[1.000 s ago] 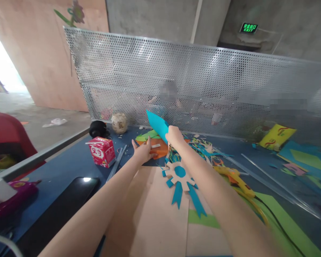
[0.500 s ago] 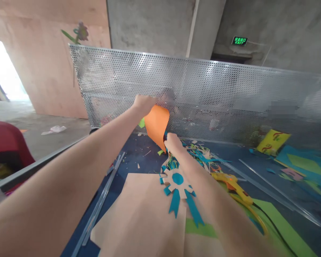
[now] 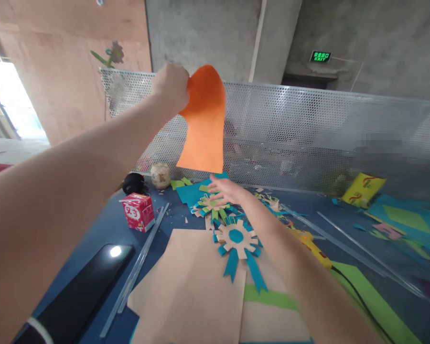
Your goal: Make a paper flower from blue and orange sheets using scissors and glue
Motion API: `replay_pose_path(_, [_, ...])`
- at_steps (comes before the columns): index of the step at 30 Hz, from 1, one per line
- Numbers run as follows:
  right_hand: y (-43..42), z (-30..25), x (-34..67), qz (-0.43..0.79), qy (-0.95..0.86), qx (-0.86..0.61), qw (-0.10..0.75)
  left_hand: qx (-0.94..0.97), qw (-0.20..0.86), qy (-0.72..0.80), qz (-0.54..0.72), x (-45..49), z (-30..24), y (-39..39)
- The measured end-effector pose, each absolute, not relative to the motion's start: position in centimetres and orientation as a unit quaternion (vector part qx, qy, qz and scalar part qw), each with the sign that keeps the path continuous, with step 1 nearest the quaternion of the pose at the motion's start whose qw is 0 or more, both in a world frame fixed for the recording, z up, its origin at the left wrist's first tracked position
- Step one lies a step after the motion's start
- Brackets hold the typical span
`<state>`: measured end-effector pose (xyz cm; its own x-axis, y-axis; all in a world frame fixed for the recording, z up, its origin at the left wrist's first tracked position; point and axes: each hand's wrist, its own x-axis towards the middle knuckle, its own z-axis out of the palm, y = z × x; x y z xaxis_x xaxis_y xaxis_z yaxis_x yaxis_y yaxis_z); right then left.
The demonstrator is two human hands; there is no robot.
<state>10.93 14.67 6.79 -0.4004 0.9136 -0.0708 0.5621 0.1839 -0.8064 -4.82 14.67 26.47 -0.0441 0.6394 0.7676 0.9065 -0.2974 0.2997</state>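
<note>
L hand [image 3: 170,88] is up high, closed in a pinch on the top edge of the orange sheet [image 3: 202,124]. The sheet hangs curled in the air in front of the perforated screen [image 3: 308,134], its lower edge just above the R hand [image 3: 224,191]. R hand is open, fingers spread, low over a green/tan paper flower [image 3: 209,204] near the worktop's far edge; can't tell if it touches.

To do the lift well, imo: grip on the edge only, no crease, and the sheet's bottom kept clear of the flower and of the blue rosette [image 3: 236,237] just nearer. R hand flat, w/o pressing the petals.

The worktop [image 3: 96,229] is dark blue and cluttered. A teal sheet [image 3: 189,192] lies at the far edge and a big tan sheet [image 3: 189,291] toward the near edge. A red carton [image 3: 138,211], a clear rod [image 3: 139,267] and a phone [image 3: 82,286] sit on the left side, a yellow glue gun [image 3: 311,243] on the right, w/ paper scraps btw them. The room has concrete walls, a plywood panel on the left and a green exit sign [image 3: 320,57].
</note>
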Motion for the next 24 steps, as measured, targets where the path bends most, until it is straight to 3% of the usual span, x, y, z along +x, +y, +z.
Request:
replay_pose_path(2, [13.8, 8.3, 12.6, 0.537, -0.694, -0.389, 0.281, -0.674, 0.246, -0.581, -0.384, -4.2, 25.9, 12.8])
replay_pose_path(4, [12.6, 9.8, 14.2, 0.639, -0.61, -0.259, 0.391, -0.685, 0.275, -0.561, -0.375, -3.5, 25.1, 10.7])
replay_pose_path(11, [8.1, 13.3, 18.3, 0.642, -0.473, -0.145, 0.586, -0.833, 0.256, -0.252, -0.42, -2.4, 21.3, 7.7])
replay_pose_path(16, [6.1, 12.4, 21.7, 0.515, -0.469, -0.275, 0.663, -0.888, 0.085, -0.294, -0.343, -3.6, 16.0, 8.7])
replay_pose_path(19, [5.2, 10.9, 23.1, 0.471, -0.49, -0.364, 0.636, -0.846, -0.056, -0.318, -0.424, -4.1, 11.8, 8.3])
replay_pose_path(23, [4.9, 8.2, 23.2, 0.41, -0.534, -0.381, 0.633, -0.617, -0.39, -0.319, -0.605, -3.6, 7.7, 7.0])
replay_pose_path(24, [4.9, 7.5, 22.9, 0.391, -0.547, -0.389, 0.629, -0.593, -0.419, -0.326, -0.606, -3.5, 7.1, 6.7])
